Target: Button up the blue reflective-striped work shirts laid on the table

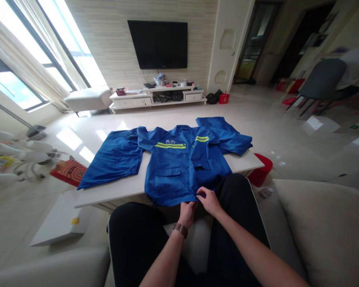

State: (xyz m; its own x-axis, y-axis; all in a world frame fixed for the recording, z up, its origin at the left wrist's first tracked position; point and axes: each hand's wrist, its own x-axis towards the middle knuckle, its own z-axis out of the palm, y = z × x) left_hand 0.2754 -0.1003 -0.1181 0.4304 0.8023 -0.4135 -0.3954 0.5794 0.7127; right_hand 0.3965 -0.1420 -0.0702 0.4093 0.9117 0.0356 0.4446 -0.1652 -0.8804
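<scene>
A blue work jacket [170, 171] with yellow reflective stripes lies spread front side up over a white table, its lower hem hanging over the near edge. My right hand [209, 200] pinches the front edge of the jacket at the bottom. Just left of it, my left hand [187, 213], with a brown watch on the wrist, is closed on the hem. The jacket's right-hand sleeve reaches toward the table's far right. Folded blue trousers [113, 155] lie on the left part of the table, and another blue garment [218, 122] lies behind the jacket.
The white table [122, 194] stands right before my knees. A red stool [260, 169] is at its right end, and a red patterned bag [68, 172] stands left. White boxes [60, 219] sit on the floor. A person [354, 67] sits at the far right by a grey chair [324, 77].
</scene>
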